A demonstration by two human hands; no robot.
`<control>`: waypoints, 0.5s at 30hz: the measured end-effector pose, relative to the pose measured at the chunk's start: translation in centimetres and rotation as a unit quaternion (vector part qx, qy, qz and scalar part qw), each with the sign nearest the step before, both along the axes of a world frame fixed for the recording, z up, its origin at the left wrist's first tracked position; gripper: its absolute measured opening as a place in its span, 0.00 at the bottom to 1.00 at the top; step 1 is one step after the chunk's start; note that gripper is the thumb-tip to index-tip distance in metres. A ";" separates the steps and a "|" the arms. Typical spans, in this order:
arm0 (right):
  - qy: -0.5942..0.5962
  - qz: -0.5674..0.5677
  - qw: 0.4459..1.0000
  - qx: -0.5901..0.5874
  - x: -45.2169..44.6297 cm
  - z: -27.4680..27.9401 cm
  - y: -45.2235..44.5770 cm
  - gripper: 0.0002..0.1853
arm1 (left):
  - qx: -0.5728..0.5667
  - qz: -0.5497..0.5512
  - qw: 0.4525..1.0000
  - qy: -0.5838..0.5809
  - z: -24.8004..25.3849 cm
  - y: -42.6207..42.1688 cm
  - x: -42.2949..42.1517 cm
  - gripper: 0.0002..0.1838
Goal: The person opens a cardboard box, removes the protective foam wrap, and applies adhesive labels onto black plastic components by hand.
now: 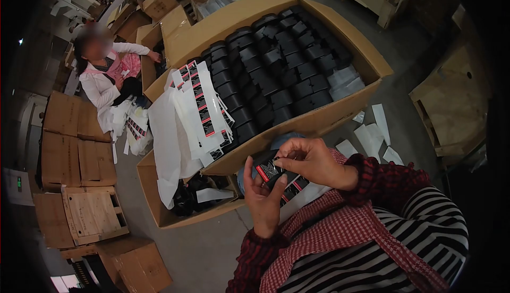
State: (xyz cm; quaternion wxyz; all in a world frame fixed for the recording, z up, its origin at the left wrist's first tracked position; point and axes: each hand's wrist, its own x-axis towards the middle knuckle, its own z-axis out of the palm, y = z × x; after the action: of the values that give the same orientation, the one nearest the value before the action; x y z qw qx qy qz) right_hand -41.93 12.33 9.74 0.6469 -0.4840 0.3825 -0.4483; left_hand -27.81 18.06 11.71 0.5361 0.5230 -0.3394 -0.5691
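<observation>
My left hand (264,200) is closed around a small black piece with a red-and-black printed label (265,172). My right hand (313,161) pinches at the upper edge of that piece; its fingertips partly hide it, and I cannot make out whether a separate bit is between them. Below the hands, on my lap, lies a sheet of similar labels (293,189), partly covered by my hands. Just beyond my hands, a large open cardboard box (297,125) holds rows of black curved plastic parts (276,75).
Label sheets (202,104) and white backing paper (170,133) hang over the box's left edge. A smaller open box (154,202) stands under it. A co-worker (109,72) sits at the left. Cartons (79,144) are stacked behind; paper scraps (372,136) lie on the floor.
</observation>
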 end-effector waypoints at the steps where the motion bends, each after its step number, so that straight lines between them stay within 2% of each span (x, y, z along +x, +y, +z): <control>1: 0.007 -0.008 1.000 -0.001 0.0 0.0 0.1 0.03 | 0.003 -0.003 1.000 0.003 -0.1 0.0 0.1 0.44; 8: 0.094 -0.023 0.992 -0.079 0.2 0.5 0.5 0.05 | 0.004 -0.002 1.000 0.021 -0.2 0.3 0.4 0.41; 11: 0.123 -0.034 0.986 -0.110 0.4 0.8 0.7 0.07 | 0.015 0.012 1.000 0.024 -0.1 0.4 0.3 0.36; 15: 0.196 -0.055 0.956 -0.213 0.5 1.0 0.7 0.10 | 0.016 0.033 0.998 0.045 -0.9 0.4 0.5 0.28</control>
State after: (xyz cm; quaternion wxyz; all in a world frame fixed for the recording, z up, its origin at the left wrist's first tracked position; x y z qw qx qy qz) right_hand -41.47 13.05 10.75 0.4157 -0.6671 0.4236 -0.4502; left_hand -27.27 18.43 10.82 0.5613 0.5164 -0.2886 -0.5788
